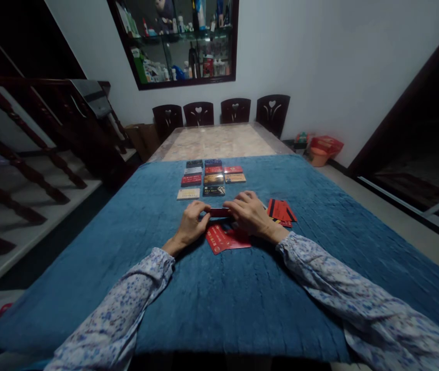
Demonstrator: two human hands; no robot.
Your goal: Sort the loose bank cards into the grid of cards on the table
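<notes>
Red card (220, 212) half-hidden, pinched between left hand (190, 222) and right hand (250, 214)

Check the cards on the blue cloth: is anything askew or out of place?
Nothing spilled or damaged. The card grid lies in straight rows. The left hand and right hand pinch one dark red card; beneath them loose red cards overlap at an angle, and the red pile nearby is fanned and tilted.
</notes>
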